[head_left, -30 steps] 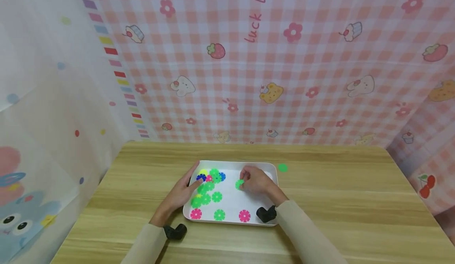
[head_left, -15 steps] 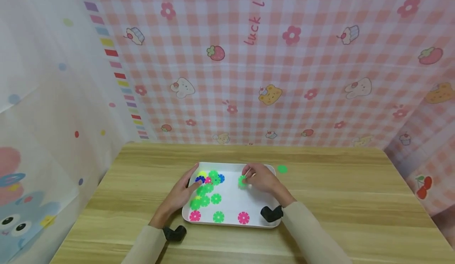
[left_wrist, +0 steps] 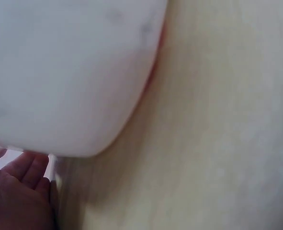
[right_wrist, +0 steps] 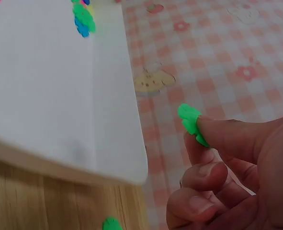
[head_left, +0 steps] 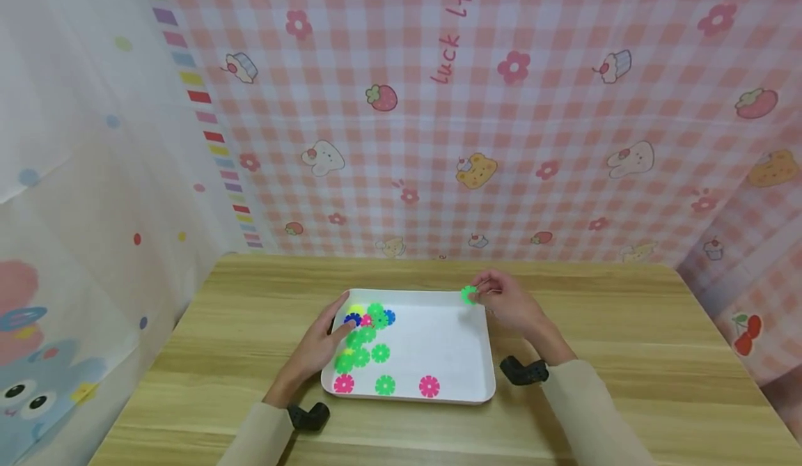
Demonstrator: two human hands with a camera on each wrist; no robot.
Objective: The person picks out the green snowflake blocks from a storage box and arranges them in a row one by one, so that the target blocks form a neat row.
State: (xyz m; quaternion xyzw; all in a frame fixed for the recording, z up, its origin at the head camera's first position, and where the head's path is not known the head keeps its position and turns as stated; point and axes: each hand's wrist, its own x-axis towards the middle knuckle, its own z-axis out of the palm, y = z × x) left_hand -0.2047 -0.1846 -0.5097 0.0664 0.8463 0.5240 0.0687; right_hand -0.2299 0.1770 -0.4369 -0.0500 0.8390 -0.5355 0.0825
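Note:
In the head view my right hand [head_left: 510, 306] is over the far right corner of the white tray [head_left: 438, 398]. Its thumb and forefinger pinch a green notched plastic disc [head_left: 468, 294], which the right wrist view shows nearly edge-on as a green disc [right_wrist: 191, 123]. My left hand [head_left: 316, 344] grips the tray's left side, thumb over the rim and fingers along the outer wall. Near that thumb lies a dark blue disc [head_left: 353, 320]. The left wrist view catches only part of the left hand [left_wrist: 24, 191] by the tray's wall [left_wrist: 74, 96].
Overlapping green, yellow, pink and blue discs fill the tray's left part. Along its near side lie a pink disc [head_left: 344, 384], a green disc [head_left: 385, 385] and another pink disc [head_left: 429, 386]. Another green disc [right_wrist: 112, 224] rests on the wooden table [right_wrist: 74, 206] outside the tray.
My right hand has carried the green disc from inside the tray to the right and away from me, up to the far right corner. The left hand has stayed at the tray's left side.

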